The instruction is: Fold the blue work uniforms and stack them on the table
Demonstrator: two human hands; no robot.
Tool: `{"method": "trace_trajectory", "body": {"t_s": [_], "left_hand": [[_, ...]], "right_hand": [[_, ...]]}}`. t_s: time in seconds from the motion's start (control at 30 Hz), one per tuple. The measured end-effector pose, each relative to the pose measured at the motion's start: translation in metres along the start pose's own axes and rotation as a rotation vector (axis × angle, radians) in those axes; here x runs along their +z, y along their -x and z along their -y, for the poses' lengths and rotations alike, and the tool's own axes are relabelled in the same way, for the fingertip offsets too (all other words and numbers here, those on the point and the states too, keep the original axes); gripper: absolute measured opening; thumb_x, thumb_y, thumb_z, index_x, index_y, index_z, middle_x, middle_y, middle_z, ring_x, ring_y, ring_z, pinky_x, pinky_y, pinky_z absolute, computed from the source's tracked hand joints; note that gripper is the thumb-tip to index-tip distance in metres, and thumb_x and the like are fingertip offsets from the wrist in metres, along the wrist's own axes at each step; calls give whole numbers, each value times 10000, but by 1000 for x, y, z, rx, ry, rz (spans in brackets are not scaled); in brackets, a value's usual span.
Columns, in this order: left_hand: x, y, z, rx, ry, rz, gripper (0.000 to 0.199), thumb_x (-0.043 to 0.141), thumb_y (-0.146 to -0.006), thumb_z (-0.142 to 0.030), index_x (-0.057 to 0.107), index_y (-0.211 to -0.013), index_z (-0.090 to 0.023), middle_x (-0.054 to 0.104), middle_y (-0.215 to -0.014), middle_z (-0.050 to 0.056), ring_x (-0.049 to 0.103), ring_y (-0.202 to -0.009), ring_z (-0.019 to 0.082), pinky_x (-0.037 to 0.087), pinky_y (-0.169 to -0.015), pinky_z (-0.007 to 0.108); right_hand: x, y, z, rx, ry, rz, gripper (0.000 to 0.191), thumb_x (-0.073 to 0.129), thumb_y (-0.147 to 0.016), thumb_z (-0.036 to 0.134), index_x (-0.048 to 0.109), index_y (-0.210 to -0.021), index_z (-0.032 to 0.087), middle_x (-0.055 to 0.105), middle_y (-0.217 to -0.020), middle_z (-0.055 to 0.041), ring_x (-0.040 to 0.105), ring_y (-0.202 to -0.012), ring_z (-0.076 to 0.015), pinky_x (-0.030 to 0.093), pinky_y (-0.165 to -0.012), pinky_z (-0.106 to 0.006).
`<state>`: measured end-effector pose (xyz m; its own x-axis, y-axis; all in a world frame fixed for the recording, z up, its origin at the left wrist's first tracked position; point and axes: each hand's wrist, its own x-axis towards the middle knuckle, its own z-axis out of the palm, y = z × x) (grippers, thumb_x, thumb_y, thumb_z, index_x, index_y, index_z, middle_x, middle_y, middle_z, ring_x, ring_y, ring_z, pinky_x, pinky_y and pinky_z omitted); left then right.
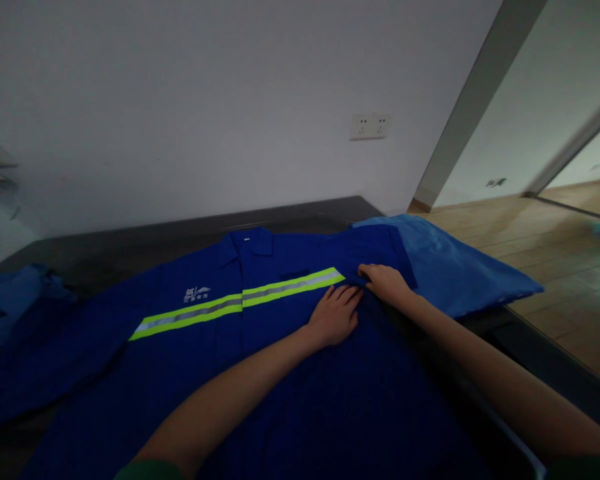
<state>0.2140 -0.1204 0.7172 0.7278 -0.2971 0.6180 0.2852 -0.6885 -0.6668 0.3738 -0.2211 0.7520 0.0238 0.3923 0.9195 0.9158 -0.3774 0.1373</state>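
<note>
A dark blue work jacket (280, 327) lies spread out, front up, with its collar away from me. A yellow-green reflective band (195, 312) crosses its chest, and white lettering sits above the band on the left. My left hand (334, 315) rests on the cloth just below the band's right end, fingers stretched out and lying fairly flat. Close beside it, my right hand (386, 283) has its fingers curled on the jacket near the armpit, pinching the fabric. The sleeve on that side looks folded short, its lower part out of sight.
Beneath the jacket is a dark table (325, 217) against a white wall. A lighter blue cloth (460, 263) lies at the right edge, partly under the sleeve. More blue clothing (23, 293) lies at the far left. A wall socket (370, 127) is above the table.
</note>
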Motion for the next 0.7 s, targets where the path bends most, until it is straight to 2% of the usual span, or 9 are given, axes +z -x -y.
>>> {"method": "trace_trajectory", "body": {"t_s": [0.1,0.23,0.37,0.47,0.7], "left_hand": [[1,0,0,-2,-15,8,516,351,-955,-309,334,-1457,-191,394,-1493,50,336,-1367,233,239,-1163,443],[1,0,1,2,8,-9,550,379,-943,-304,279,-1479,-234,378,-1505,28,333,-1370,234,252,-1154,457],[-1,1,0,-18,15,-15,470,380,-941,-304,414,-1391,-173,433,-1464,60,356,-1355,228,245,-1162,431],[-1,1,0,-6,-12,-17,431,397,-938,-310,469,-1345,-187,443,-1445,67,371,-1340,229,254,-1156,431],[2,0,0,-1,-21,-19,456,387,-945,-313,434,-1384,-203,442,-1441,61,367,-1338,237,261,-1149,438]], "right_hand": [[-3,-3,-4,-26,-18,36,274,569,-822,131,602,-1088,190,693,-1034,-87,654,-965,-254,475,-784,-326],[-6,-5,-12,-191,-55,44,377,570,-820,87,577,-1185,179,643,-1185,-108,625,-1060,-255,475,-882,-349],[-7,-3,-20,-302,-102,36,372,561,-856,127,560,-1227,158,624,-1218,-126,604,-1107,-258,464,-942,-376],[-7,0,-21,-306,-135,49,351,556,-879,183,561,-1229,160,633,-1211,-124,599,-1121,-254,458,-962,-381],[-10,4,-10,-197,-114,16,346,502,-884,235,585,-1219,200,635,-1222,-94,609,-1102,-260,467,-941,-400]]}}
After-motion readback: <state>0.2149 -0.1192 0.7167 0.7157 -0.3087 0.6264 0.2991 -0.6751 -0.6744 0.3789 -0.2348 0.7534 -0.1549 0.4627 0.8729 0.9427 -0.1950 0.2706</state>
